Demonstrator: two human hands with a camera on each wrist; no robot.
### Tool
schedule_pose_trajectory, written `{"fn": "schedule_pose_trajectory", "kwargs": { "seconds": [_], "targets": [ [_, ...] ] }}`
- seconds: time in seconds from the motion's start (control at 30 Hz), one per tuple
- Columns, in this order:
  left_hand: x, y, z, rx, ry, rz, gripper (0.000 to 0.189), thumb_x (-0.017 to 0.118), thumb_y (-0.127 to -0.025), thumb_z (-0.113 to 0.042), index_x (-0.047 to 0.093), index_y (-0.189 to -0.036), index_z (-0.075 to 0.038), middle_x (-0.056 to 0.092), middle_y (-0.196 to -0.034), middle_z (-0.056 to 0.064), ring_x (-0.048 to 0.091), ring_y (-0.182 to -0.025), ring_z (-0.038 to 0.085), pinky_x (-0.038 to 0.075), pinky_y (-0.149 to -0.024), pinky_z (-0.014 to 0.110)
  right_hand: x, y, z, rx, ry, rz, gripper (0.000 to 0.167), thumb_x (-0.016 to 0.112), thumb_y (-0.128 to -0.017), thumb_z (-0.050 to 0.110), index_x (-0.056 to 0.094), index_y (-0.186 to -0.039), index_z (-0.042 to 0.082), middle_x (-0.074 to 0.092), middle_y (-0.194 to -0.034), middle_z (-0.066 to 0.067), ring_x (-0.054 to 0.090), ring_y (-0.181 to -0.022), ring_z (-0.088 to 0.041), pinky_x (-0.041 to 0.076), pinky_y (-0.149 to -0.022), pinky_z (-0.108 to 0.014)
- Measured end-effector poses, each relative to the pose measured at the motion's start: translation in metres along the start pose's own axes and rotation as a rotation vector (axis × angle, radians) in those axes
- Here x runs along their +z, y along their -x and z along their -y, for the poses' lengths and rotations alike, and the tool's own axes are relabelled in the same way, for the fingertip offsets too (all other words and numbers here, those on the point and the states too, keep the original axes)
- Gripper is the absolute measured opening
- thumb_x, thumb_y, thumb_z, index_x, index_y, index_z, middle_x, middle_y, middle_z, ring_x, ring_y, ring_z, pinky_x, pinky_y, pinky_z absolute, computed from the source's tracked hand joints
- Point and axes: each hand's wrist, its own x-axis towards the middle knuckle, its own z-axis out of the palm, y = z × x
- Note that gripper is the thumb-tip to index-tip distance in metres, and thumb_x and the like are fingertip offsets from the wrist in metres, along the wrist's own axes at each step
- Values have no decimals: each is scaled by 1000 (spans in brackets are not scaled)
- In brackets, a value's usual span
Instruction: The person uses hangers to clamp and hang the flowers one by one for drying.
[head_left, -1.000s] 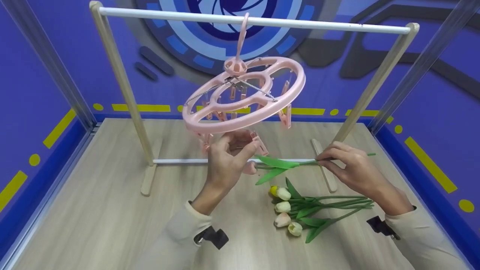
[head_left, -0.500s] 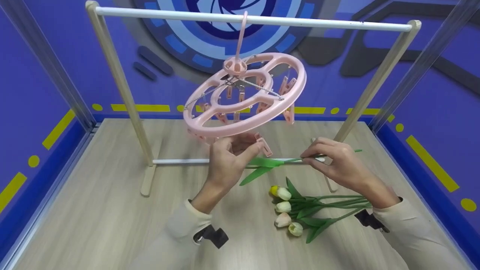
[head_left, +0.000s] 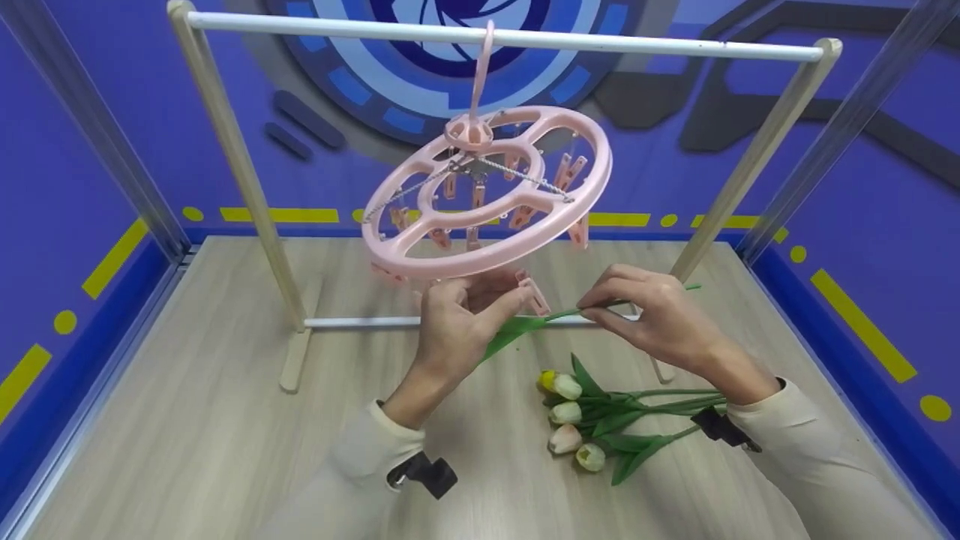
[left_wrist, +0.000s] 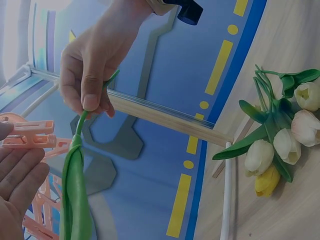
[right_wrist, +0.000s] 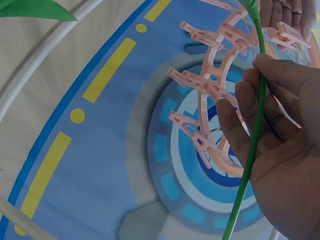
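Observation:
In the head view, my left hand [head_left: 454, 322] pinches a pink clothespin [head_left: 535, 294] below the near rim of a round pink clip hanger [head_left: 465, 262]. My right hand [head_left: 660, 311] pinches the stem of an artificial tulip [head_left: 516, 331] to the right of that clothespin. The tulip's green leaf [left_wrist: 75, 200] hangs close to the left hand in the left wrist view, and its bloom is hidden. The right wrist view has the green stem [right_wrist: 259, 120] running across the palm, thumb and fingertips on it. Whether the clothespin's jaws stand apart is hard to see.
The hanger hooks over the white top bar [head_left: 337, 28] of a wooden-legged rack [head_left: 240, 157]. More pink clothespins [head_left: 570, 172] dangle from it. Several tulips [head_left: 568, 411], white, pinkish and yellow, lie on the wooden table [head_left: 225, 450]. Blue walls [head_left: 60, 135] stand at the back and sides.
My right hand has moved left with the tulip, whose bloom has passed out of sight behind the left hand. The left hand and its clothespin have shifted slightly right; the hanger has swayed a little.

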Motion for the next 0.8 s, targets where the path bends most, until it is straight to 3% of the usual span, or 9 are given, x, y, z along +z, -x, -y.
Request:
{"fn": "schedule_pose_trajectory", "kwargs": {
  "seconds": [0.27,0.8],
  "targets": [
    [0,-1,1,9,33,8,17,82,-94,-8,77,-108,1,79,-103,5,78,-97,19,64,-89,38,4,-11,5,-24,10,10,25,83,-87,-10,79,-105,7,74,-98,-4,68,-87,-16,57,-82,-18],
    [0,-1,2,7,1,13,19,81,-96,-11,77,-112,-2,79,-106,3,77,-98,17,63,-89,37,9,-21,12,-35,39,15,26,85,-85,-8,80,-105,6,74,-100,2,71,-90,-15,60,-85,-22]
  ]
}}
